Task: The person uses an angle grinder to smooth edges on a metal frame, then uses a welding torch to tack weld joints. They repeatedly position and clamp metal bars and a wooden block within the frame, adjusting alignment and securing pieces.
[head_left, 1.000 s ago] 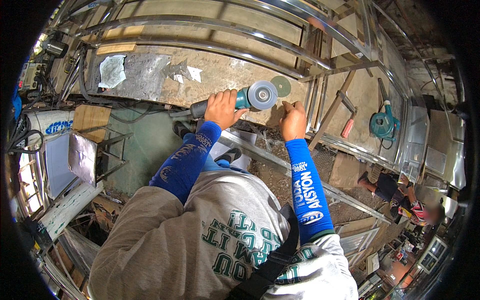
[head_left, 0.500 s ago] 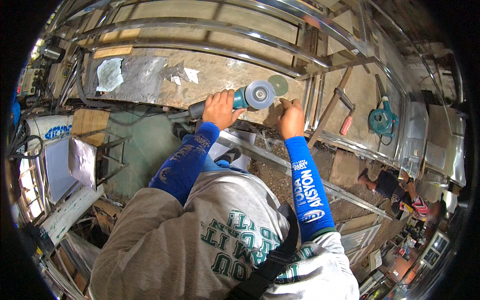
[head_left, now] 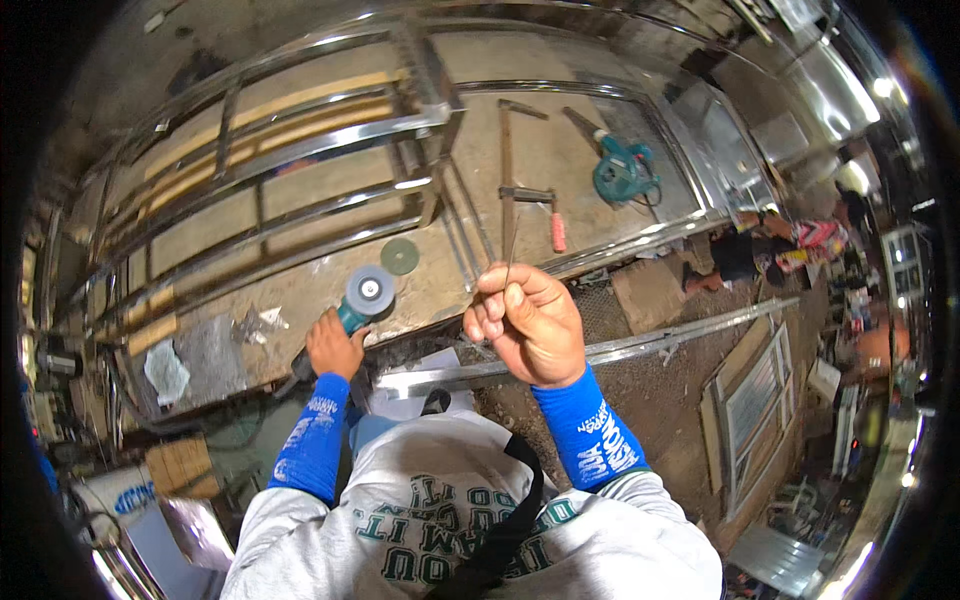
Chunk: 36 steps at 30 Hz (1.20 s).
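My left hand (head_left: 336,345) is wrapped round the body of a teal angle grinder (head_left: 356,308). The grinder's grey disc (head_left: 370,288) faces up over the workbench edge. A loose green disc (head_left: 399,256) lies on the bench just beyond it. Raised in front of me, my right hand (head_left: 530,318) has thumb and forefinger pinched together, palm partly turned up. Something thin and dark seems to stick up from the pinch, too small to name. Behind those fingertips lies a bar clamp (head_left: 507,195) with a red handle (head_left: 558,232).
A shiny metal tube frame (head_left: 330,138) stands on the workbench (head_left: 580,110). A teal blower (head_left: 622,172) lies at the far right. Scrap sheet pieces (head_left: 262,322) sit left of the grinder. Metal tubing (head_left: 640,347) runs below the bench edge. Another person (head_left: 770,250) is at the right.
The view has swung to the right. My right hand has lifted away from beside the grinder, turned its palm up and come closer. My left hand still grips the grinder.
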### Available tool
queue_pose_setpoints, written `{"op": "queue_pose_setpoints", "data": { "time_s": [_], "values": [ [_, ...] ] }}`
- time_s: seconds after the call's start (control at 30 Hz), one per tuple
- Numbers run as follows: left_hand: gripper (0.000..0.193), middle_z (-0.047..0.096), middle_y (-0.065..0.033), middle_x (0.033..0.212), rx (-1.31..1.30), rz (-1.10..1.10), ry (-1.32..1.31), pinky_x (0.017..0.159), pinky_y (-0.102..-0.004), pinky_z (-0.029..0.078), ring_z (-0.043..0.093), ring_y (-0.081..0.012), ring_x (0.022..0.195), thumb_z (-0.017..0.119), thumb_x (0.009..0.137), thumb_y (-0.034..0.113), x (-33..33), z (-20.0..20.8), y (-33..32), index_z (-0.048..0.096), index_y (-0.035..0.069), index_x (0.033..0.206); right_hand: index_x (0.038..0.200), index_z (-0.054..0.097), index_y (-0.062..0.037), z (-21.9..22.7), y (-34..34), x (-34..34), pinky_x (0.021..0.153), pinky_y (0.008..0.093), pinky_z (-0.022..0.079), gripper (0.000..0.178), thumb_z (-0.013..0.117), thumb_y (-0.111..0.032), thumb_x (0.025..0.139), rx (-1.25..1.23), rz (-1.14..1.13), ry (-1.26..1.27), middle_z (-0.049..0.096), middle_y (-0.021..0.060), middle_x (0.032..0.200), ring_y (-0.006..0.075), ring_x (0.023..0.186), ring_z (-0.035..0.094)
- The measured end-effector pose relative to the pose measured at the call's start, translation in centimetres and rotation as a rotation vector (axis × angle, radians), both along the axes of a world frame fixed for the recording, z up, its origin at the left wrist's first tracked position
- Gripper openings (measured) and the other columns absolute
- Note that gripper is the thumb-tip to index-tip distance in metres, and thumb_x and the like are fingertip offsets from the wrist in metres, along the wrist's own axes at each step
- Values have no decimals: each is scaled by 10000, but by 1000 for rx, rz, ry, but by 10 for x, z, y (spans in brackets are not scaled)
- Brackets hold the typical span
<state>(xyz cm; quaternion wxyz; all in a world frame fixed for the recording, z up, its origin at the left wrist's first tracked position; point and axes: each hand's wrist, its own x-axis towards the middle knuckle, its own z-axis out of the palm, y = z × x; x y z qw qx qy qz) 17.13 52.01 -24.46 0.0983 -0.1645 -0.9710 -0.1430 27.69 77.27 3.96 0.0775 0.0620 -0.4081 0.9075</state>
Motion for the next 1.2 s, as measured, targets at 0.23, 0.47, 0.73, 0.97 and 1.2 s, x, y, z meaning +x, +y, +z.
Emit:
{"op": "queue_pose_setpoints", "data": {
  "time_s": [0.23, 0.47, 0.73, 0.97, 1.2],
  "values": [
    [734, 620, -187, 1203, -24, -31, 23, 977, -469, 440, 582, -370, 1132, 741, 848, 502, 3, 3, 1, 528, -20, 1317, 1169, 652, 47, 25, 13, 40, 695, 361, 498, 274, 588, -190, 1047, -94, -17, 124, 567, 59, 861, 155, 708, 539],
    [743, 615, -165, 1225, -30, -34, 50, 991, -465, 427, 573, -355, 1139, 781, 823, 456, 5, 0, 1, 521, -10, 1340, 1146, 644, 69, 35, 25, 54, 694, 371, 502, 270, 580, -175, 1051, -150, 23, 195, 570, 72, 849, 158, 681, 547],
    [762, 617, -170, 1229, -65, -2, 24, 997, -466, 436, 579, -355, 1154, 773, 818, 490, 8, 0, -2, 526, -14, 1334, 1113, 643, 57, 33, 29, 46, 697, 357, 518, 227, 614, -154, 1034, -203, 78, 210, 594, 85, 862, 161, 693, 580],
    [782, 666, -180, 1208, 14, -20, 77, 951, -482, 467, 621, -351, 1100, 728, 823, 598, -3, -11, -7, 589, -10, 1295, 1002, 753, 20, -95, 26, -15, 706, 226, 499, 136, 783, -42, 885, 882, -310, -400, 716, 24, 920, 53, 776, 601],
    [738, 681, -130, 1181, 109, 16, 106, 888, -449, 478, 640, -303, 1029, 784, 756, 593, 1, -8, -5, 623, 55, 1236, 977, 787, -64, -191, -21, -62, 705, 411, 520, 208, 736, 0, 786, 1608, -417, -115, 632, 154, 846, 339, 778, 644]
  ]
}}
